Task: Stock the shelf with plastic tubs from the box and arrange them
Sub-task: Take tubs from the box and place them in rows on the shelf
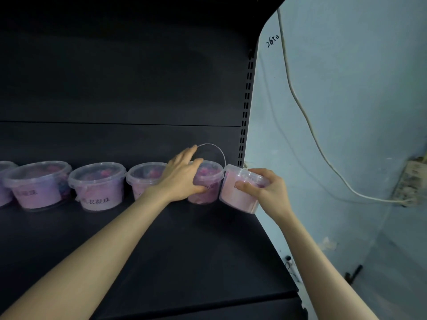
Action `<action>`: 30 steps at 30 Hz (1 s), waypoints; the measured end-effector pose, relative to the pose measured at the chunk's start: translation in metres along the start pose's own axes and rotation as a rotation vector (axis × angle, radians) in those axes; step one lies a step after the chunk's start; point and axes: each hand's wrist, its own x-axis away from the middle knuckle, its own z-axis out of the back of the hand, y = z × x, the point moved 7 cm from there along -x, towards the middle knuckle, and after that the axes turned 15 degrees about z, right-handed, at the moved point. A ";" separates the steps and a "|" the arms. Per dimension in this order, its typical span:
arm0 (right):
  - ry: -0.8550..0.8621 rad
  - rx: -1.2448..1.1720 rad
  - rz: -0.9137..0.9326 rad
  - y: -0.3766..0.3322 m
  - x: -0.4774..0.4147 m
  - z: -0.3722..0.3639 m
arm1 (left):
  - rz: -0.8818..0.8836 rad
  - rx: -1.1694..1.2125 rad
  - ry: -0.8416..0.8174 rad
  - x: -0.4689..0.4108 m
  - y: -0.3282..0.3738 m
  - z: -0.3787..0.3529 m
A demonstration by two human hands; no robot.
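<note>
1. Two bare forearms are reaching in over the dark shelf [161, 245], its front part lying nearest the camera.
2. The right hand [265, 192] is closing its grip round the end tub [233, 199], fingers and thumb curling over rim and side wall. The tub is tilting at the shelf's right edge and touching its neighbour; whether its base is sitting flat cannot be told.
3. The left hand [182, 179] is wrapping its grip round the handled tub [209, 181], thumb pressing the front wall and fingers reaching over the lid, while a thin clear handle [217, 148] is standing upright above it.
4. The tubs are looking light and thin-walled, likely flexing under a hard squeeze and a little slippery. Holding just under the stiff rim, or lifting by the handle, is looking the safest way.
5. Each tub is showing clear plastic, a clear snap lid, a pink label with black characters, and pink and purple contents inside.
6. Further left, a row of tubs [98, 188] is standing upright along the middle of the shelf, near one another.
7. Behind, a slotted upright [245, 116] is edging the black back panel, and a pale cable [307, 125] is trailing down the blue wall [358, 77].
</note>
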 end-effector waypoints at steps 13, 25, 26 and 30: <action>0.004 0.038 0.009 -0.001 -0.003 -0.004 | -0.050 0.008 -0.139 -0.012 -0.005 -0.019; 0.087 0.055 0.067 -0.063 0.036 0.004 | -0.137 0.752 0.041 0.068 0.004 0.035; 0.098 0.019 0.073 -0.075 0.045 0.003 | -0.118 0.893 -0.057 0.082 0.005 0.036; 0.037 -0.119 0.120 -0.129 0.086 -0.020 | -0.058 1.203 -0.342 0.145 0.008 0.041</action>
